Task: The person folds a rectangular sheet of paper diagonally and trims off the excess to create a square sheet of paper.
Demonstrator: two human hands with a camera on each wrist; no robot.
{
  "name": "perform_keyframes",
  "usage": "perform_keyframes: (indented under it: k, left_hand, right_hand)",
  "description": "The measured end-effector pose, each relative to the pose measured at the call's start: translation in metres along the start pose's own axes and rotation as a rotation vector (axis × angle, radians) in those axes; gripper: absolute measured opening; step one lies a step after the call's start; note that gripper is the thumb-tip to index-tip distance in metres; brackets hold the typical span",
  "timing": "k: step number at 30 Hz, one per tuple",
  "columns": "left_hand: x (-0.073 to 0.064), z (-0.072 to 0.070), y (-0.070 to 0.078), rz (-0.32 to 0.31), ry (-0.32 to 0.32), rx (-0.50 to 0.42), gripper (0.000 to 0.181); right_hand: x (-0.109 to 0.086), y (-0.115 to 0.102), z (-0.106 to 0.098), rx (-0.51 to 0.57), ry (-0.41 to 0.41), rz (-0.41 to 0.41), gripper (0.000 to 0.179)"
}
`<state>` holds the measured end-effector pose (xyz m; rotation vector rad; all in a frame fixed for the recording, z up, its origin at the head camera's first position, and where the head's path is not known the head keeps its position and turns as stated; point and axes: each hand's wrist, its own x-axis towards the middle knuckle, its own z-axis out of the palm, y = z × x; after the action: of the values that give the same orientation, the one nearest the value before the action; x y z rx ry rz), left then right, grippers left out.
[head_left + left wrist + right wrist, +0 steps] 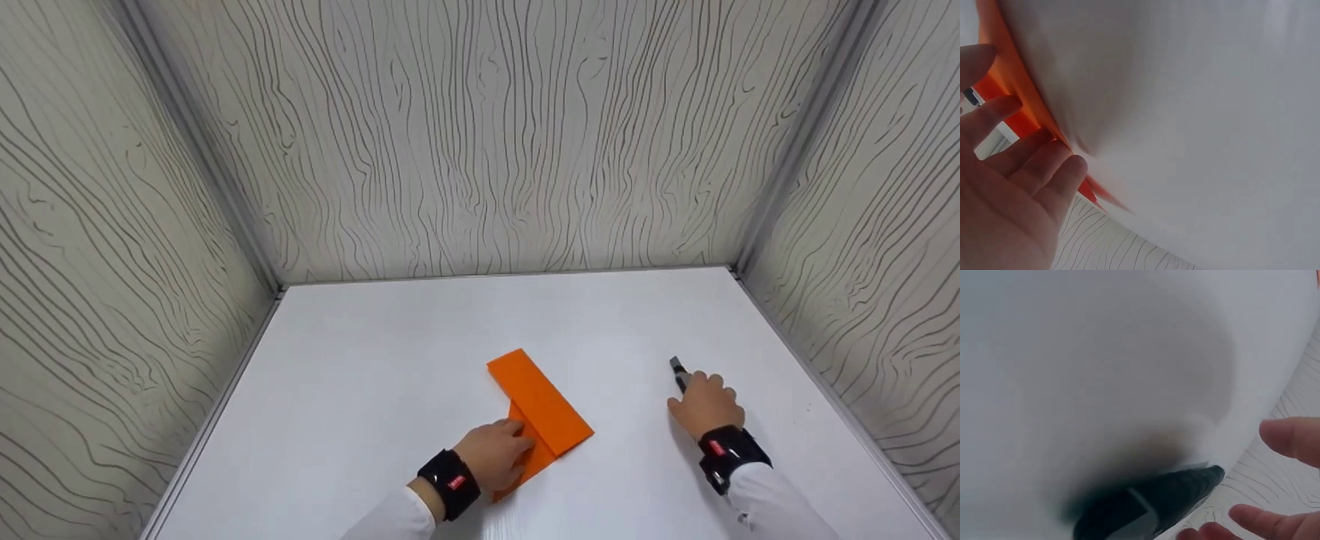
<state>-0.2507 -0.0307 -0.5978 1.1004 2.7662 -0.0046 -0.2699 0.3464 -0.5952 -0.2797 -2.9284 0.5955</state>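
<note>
A folded sheet of orange paper [546,401] lies on the white table, one long flap folded over a wider part. My left hand [491,454] rests on its near part, and in the left wrist view the fingertips [1075,167] touch the paper's edge [1030,95] with fingers nearly straight. To the right, my right hand [707,405] is over a utility knife [680,375], whose grey tip points away from me. The right wrist view shows the dark knife handle [1157,503] at the table, with thumb and fingers spread apart beside it.
The white table [375,360] is enclosed by a back wall [480,150] and side walls with a wood-grain line pattern. Grey metal strips run along the corners and table edges. Each wrist wears a black band, below white sleeves.
</note>
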Motion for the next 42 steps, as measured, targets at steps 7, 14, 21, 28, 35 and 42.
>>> perform_keyframes:
  k: [7,14,21,28,35,42]
  left_hand:
    - [0.0,0.001,0.001,-0.018,0.034,0.022,0.036]
    - [0.002,0.006,0.004,-0.066,0.024,0.028,0.045]
    - [0.0,0.004,0.007,-0.117,-0.018,0.017,0.057]
    - [0.001,0.0,0.011,-0.184,-0.018,0.029,0.058]
    - [-0.002,-0.001,0.011,-0.168,0.064,0.07,0.056]
    - [0.0,-0.001,0.011,-0.175,0.067,0.08,0.056]
  right_hand:
    - [0.0,0.016,-0.004,0.035,-0.116,0.059,0.031]
    - [-0.006,0.008,0.0,0.063,-0.156,0.02,0.029]
    - [-0.028,-0.021,0.012,0.158,-0.235,-0.066,0.04]
    - [-0.053,-0.053,0.017,0.209,-0.284,-0.146,0.029]
    - [-0.07,-0.071,0.024,0.149,-0.404,-0.308,0.026]
    - [-0.078,-0.077,0.034,0.108,-0.441,-0.401,0.024]
